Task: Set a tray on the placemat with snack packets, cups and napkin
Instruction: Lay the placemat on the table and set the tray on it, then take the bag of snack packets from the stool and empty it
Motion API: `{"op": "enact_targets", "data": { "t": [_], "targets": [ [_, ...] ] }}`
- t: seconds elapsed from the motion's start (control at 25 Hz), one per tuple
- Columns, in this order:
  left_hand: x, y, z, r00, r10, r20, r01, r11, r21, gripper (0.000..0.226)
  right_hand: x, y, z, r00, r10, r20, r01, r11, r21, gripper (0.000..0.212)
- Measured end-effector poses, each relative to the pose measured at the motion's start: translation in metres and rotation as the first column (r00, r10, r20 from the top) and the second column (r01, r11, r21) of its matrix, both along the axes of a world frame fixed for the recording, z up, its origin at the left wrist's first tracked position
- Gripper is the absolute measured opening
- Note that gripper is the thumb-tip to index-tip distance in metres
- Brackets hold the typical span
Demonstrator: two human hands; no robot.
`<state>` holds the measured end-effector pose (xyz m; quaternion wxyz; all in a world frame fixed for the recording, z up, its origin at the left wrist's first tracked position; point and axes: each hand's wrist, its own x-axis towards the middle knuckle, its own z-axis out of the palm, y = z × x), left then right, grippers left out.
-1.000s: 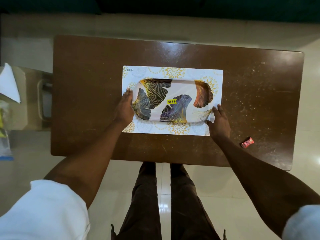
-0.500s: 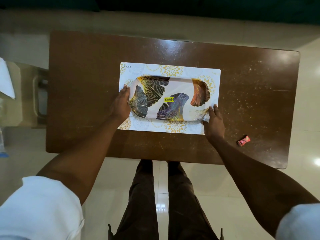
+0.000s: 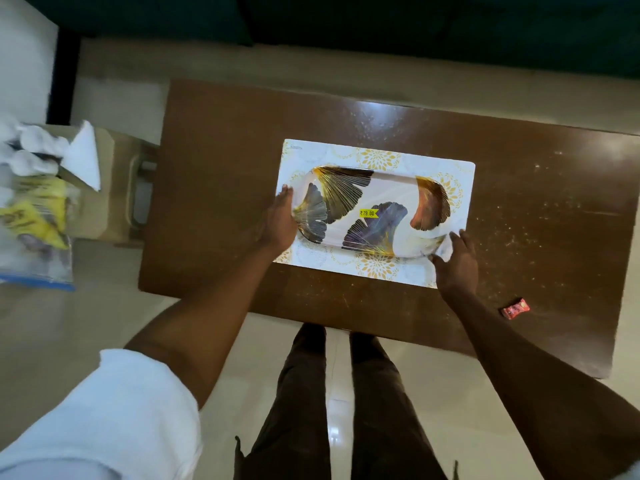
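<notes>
A white oblong tray (image 3: 388,202) with dark and gold leaf prints and a yellow price sticker lies flat on the white, gold-patterned placemat (image 3: 377,155) in the middle of the brown table (image 3: 221,168). My left hand (image 3: 278,223) rests against the tray's left end, fingers along the rim. My right hand (image 3: 455,259) pinches the tray's near right corner. Yellow snack packets (image 3: 38,209) and white napkins (image 3: 81,155) sit on a low stand to the left of the table. I see no cups.
A small red wrapped sweet (image 3: 515,308) lies near the table's front right edge. The beige stand (image 3: 110,188) stands beside the table's left side, with a clear plastic bag (image 3: 34,265) hanging over it. My legs are under the table's front edge.
The view has swung to the left, bringing the stand with packets and napkins into sight. Both hands stay at the tray's ends, and the tray rests in the same place on the placemat.
</notes>
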<state>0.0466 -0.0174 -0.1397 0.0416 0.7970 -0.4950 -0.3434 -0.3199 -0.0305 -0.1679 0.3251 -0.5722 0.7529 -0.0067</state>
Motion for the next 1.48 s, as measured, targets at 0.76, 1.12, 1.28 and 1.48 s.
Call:
{"op": "enact_targets", "data": {
  "t": [0.76, 1.12, 1.28, 1.48],
  "targets": [
    [0.3, 0.029, 0.177, 0.808, 0.546, -0.218, -0.588, 0.754, -0.292, 0.06, 0.382, -0.148, 0.185, 0.874, 0.388, 0.292, -0.232, 0.861, -0.452, 0.064],
    [0.547, 0.145, 0.22, 0.564, 0.774, -0.288, -0.798, 0.422, -0.43, 0.053, 0.716, -0.072, 0.237, 0.681, 0.608, 0.408, -0.423, 0.781, -0.459, 0.076],
    [0.598, 0.209, 0.181, 0.448, 0.851, -0.273, -0.858, 0.323, -0.4, 0.054, 0.834, -0.009, 0.219, 0.514, 0.797, 0.317, -0.637, 0.602, -0.482, 0.082],
    [0.611, 0.261, 0.119, 0.302, 0.892, -0.337, -0.931, 0.2, -0.305, 0.06, 0.911, 0.065, 0.164, 0.344, 0.881, 0.325, -0.773, 0.462, -0.434, 0.082]
  ]
}}
